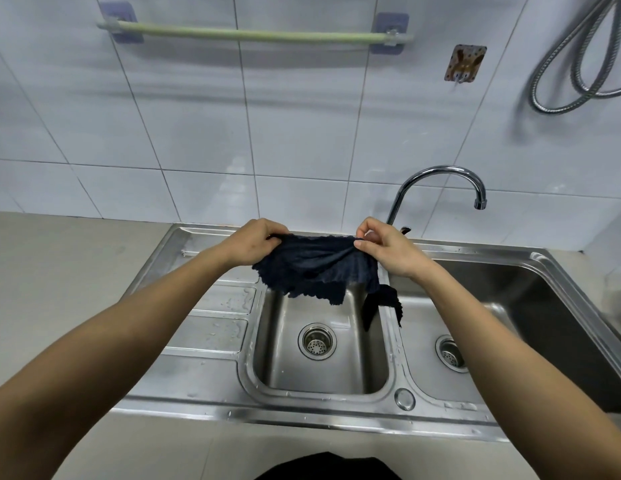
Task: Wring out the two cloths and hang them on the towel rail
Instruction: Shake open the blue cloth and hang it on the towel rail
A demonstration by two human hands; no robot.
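Observation:
I hold a dark navy cloth (316, 268) stretched between both hands above the small left basin of the steel sink (212, 365). My left hand (253, 242) pinches its left top corner, my right hand (388, 247) pinches the right top corner. The cloth sags in folds below my hands. A second dark piece (382, 304) hangs over the divider between the basins; I cannot tell whether it belongs to the same cloth. The pale green towel rail (253, 34) is on the tiled wall high above, with nothing on it.
A chrome tap (440, 174) arches toward the right basin (531, 306). A wet ribbed drainboard (219, 317) lies left of the small basin. A patterned wall hook (465, 62) and a coiled metal shower hose (579, 60) are on the wall at upper right.

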